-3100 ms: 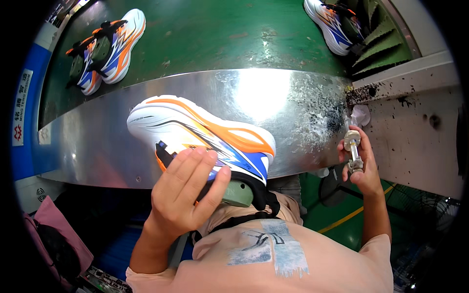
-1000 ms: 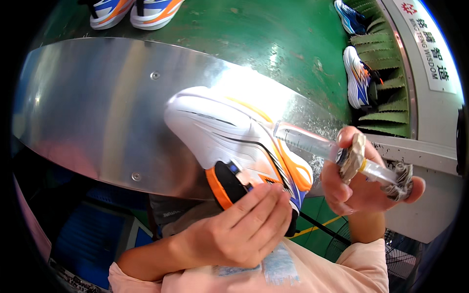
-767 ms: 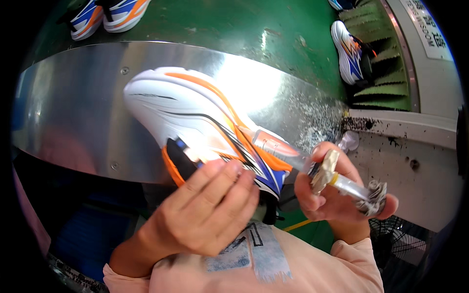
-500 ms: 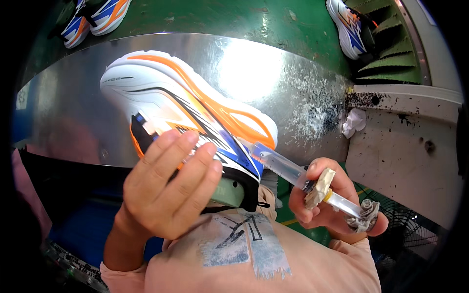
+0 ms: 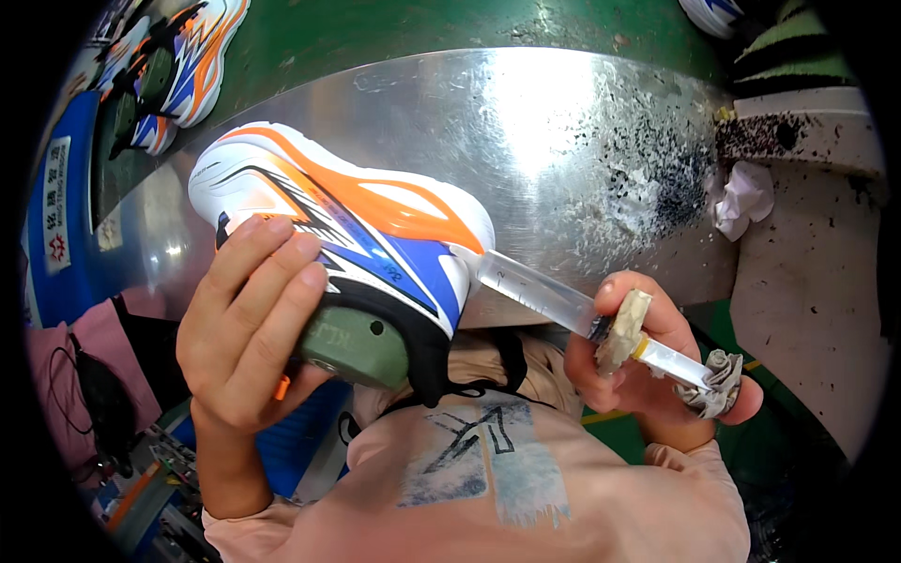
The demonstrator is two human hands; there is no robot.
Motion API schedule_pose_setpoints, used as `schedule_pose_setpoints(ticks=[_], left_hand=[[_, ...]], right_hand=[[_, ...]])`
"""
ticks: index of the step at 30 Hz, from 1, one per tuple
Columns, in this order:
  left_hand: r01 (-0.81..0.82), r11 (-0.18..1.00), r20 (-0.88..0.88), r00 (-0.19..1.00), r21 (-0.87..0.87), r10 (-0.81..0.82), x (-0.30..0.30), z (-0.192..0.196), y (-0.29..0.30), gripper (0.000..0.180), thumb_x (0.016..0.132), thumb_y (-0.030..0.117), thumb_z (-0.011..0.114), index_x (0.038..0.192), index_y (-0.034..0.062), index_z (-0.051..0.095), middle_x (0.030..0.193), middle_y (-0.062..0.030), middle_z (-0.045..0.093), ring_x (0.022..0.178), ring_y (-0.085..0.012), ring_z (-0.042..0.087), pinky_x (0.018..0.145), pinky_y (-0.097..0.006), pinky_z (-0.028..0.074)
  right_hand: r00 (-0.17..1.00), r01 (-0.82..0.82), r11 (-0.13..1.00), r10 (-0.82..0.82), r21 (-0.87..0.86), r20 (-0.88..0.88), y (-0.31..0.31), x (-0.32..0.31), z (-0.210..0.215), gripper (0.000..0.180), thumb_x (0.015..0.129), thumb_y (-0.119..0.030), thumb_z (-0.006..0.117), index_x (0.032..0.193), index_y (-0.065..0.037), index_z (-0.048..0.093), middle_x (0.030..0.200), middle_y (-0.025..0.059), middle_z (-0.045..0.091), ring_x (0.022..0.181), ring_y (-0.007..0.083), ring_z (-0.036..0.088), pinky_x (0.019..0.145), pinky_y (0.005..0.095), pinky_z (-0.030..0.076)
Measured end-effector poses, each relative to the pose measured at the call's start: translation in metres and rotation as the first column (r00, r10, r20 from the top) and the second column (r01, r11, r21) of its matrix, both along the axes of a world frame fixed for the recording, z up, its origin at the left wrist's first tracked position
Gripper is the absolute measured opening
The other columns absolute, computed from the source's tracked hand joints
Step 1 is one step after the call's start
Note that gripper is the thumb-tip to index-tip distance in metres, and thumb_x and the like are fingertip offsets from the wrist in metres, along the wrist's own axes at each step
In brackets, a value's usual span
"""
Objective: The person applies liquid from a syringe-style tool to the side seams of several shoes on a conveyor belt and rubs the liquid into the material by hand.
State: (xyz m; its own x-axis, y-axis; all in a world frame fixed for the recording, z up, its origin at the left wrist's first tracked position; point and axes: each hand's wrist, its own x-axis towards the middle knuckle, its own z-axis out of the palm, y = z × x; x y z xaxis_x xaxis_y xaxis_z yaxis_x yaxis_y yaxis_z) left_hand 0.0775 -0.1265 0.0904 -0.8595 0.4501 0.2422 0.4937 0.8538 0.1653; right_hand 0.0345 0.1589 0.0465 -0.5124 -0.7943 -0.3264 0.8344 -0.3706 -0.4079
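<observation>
We record one running shoe (image 5: pixel 347 225), white with orange and blue panels and a smooth moulded sole, mounted on one green last (image 5: pixel 352 340) and held sole-up above the desk (image 5: pixel 582 131), a curved sheet of shiny metal speckled with dark flecks. Our left hand (image 5: pixel 249 328) is wrapped around the shoe's heel and last, while our right hand (image 5: pixel 657 361) is closed around one clear plastic syringe (image 5: pixel 554 298), its tip touching the heel edge of the sole and its plunger end wrapped in crusted tape. Further out we count one crumpled white cloth (image 5: pixel 741 197) at the desk's right end and two more matching shoes (image 5: pixel 174 70) on the green surface at upper left.
</observation>
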Motion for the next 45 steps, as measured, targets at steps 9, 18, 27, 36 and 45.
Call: schedule_pose_setpoints(ticks=[9, 18, 27, 36, 45], left_hand=[[0.091, 0.988, 0.117, 0.990, -0.122, -0.077, -0.036, 0.025, 0.000, 0.052, 0.069, 0.033, 0.068, 0.102, -0.0069, 0.059, 0.100, -0.0194, 0.061, 0.094, -0.0373, 0.059, 0.082, -0.043, 0.048], [0.209, 0.949, 0.190, 0.968, -0.236, -0.166, -0.070, 0.026, 0.002, 0.059, 0.071, 0.031, 0.068, 0.117, -0.0015, 0.055, 0.072, -0.0125, 0.053, 0.057, -0.0248, 0.051, 0.051, -0.034, 0.040], [-0.297, 0.946, 0.239, 0.917, -0.129, 0.320, -0.046, 0.013, 0.043, 0.043, 0.082, 0.015, 0.059, 0.117, -0.0077, 0.049, 0.069, -0.0188, 0.059, 0.056, -0.0321, 0.058, 0.050, -0.037, 0.043], [-0.473, 0.874, 0.241, 0.841, -0.105, 0.484, -0.054, 0.017, 0.058, 0.031, 0.087, 0.020, 0.049, 0.100, -0.0071, 0.055, 0.056, -0.0236, 0.054, 0.054, -0.0406, 0.056, 0.051, -0.046, 0.041], [-0.493, 0.867, 0.305, 0.839, 0.077, 0.450, -0.070, 0.012, 0.047, 0.034, 0.088, 0.024, 0.046, 0.073, -0.0051, 0.054, 0.064, -0.0271, 0.054, 0.068, -0.0447, 0.053, 0.065, -0.049, 0.039]], right_hand=[[0.985, -0.158, 0.954, 0.136, 0.256, 0.103, -0.006, -0.008, 0.015, 0.120, 0.041, -0.084, 0.063, 0.127, -0.006, 0.030, 0.079, 0.0129, 0.051, 0.059, 0.0085, 0.037, 0.048, 0.0185, 0.030], [0.978, 0.166, 0.985, -0.157, -0.056, 0.134, -0.019, 0.018, -0.006, 0.140, 0.032, -0.086, 0.061, 0.138, -0.005, 0.016, 0.096, 0.0061, 0.044, 0.068, 0.0022, 0.034, 0.058, 0.0148, 0.033], [0.975, 0.201, 0.978, -0.194, -0.056, 0.110, -0.034, 0.026, -0.015, 0.132, 0.042, -0.076, 0.069, 0.138, -0.004, 0.014, 0.097, 0.0074, 0.044, 0.071, 0.0042, 0.036, 0.060, 0.0163, 0.036], [0.954, 0.290, 0.954, -0.295, -0.080, -0.054, -0.057, 0.056, -0.005, 0.127, 0.048, -0.070, 0.072, 0.137, -0.001, 0.013, 0.102, 0.0085, 0.043, 0.081, 0.0083, 0.039, 0.067, 0.0197, 0.039], [0.903, 0.331, 0.939, -0.344, -0.096, -0.256, -0.071, 0.077, -0.006, 0.122, 0.054, -0.063, 0.074, 0.136, 0.002, 0.012, 0.107, 0.0096, 0.041, 0.091, 0.0123, 0.043, 0.073, 0.0230, 0.043]])
